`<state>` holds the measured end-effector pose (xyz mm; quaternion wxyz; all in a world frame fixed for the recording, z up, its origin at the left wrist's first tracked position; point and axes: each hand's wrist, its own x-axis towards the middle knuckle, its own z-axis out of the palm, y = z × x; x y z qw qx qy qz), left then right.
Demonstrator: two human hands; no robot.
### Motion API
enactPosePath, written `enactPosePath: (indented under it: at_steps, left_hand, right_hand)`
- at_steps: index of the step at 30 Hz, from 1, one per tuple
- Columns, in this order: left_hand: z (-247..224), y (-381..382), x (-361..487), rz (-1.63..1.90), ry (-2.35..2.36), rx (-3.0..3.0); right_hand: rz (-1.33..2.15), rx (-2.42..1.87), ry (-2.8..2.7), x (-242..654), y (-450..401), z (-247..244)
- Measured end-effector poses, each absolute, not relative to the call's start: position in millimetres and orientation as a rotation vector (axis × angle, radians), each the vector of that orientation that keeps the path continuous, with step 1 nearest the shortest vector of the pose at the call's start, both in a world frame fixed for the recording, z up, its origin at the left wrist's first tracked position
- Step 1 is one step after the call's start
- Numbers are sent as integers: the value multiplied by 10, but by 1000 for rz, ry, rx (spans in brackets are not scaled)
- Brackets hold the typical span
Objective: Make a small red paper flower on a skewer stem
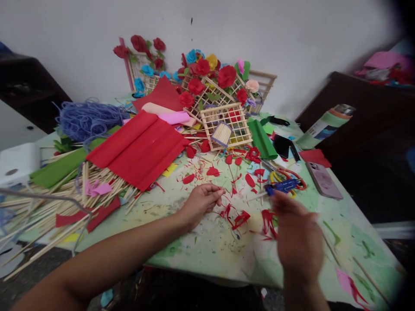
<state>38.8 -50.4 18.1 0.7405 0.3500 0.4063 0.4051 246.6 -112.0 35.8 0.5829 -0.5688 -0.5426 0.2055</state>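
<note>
My left hand [202,204] is over the middle of the table, thumb and fingertips pinched together; whatever is between them is too small to make out. Red paper scraps [240,220] lie just right of it, and cut red petals [213,172] are scattered beyond. My right hand [300,242] is smeared by motion, its fingers not clear. Its fingertips overlap or come close to a blue tool [283,186] resembling a glue gun; I cannot tell whether they touch. Behind that tool lie scissors with yellow and red handles [296,175].
A red crepe paper sheet [139,149] covers thin wooden sticks [106,181] at left, near blue cord [92,119]. Stick lattices [227,126] with paper flowers [227,76] lean against the wall. A phone [324,179] and a bottle [326,127] are at right.
</note>
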Motion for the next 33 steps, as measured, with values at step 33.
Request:
enactPosePath:
  at_steps: [33]
  left_hand:
    - [142,-509,361,936,1019,1229]
  right_hand:
    - [242,-1421,-1904,1718,-1172,78]
